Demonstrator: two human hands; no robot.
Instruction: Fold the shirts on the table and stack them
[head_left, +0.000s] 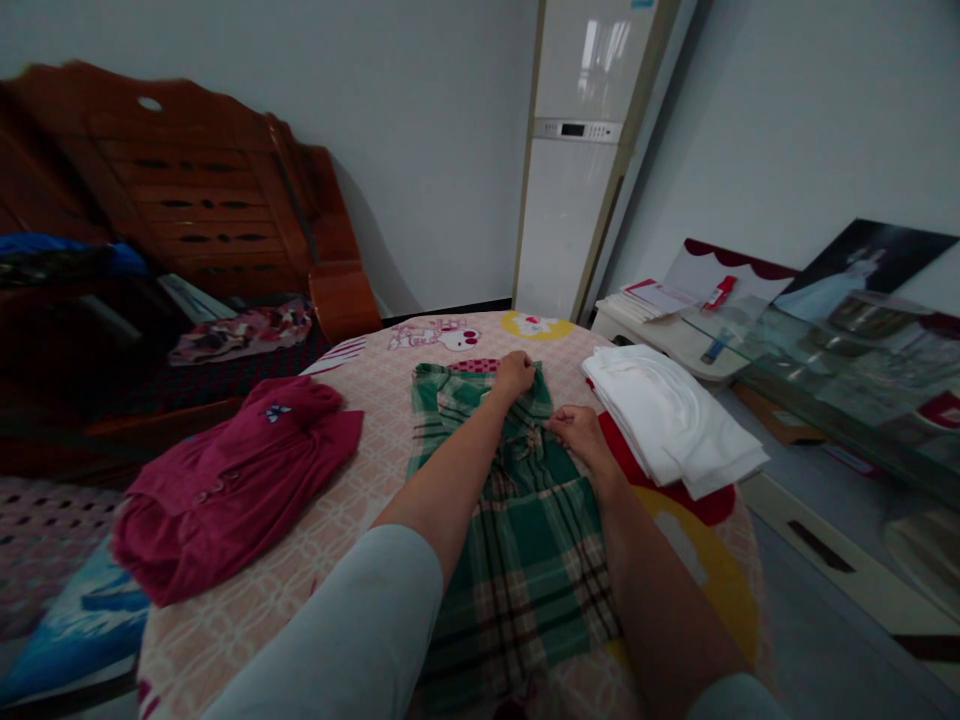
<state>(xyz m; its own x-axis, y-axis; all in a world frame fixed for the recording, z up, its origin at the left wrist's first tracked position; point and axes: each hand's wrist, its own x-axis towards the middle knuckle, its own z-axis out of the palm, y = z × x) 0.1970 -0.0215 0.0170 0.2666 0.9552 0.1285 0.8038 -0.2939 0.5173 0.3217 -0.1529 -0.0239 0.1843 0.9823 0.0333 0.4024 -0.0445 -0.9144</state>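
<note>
A green plaid garment [525, 560], perhaps a shirt or a dress, lies spread on the round table in front of me. Its far end is partly folded over. My left hand [514, 377] reaches across to the far right corner and pinches the cloth there. Closer to me, my right hand [576, 430] has its fingers closed on the right edge of the same garment. The cloth between the two hands is bunched. My forearms hide part of the garment's middle and sides.
A crumpled magenta shirt [247, 480] lies at the table's left. Folded white clothing [667, 415] rests on a red cloth [705, 503] at the right. Beyond stand a wooden bench [202, 190], an air conditioner [566, 210] and a glass-topped cabinet [840, 400].
</note>
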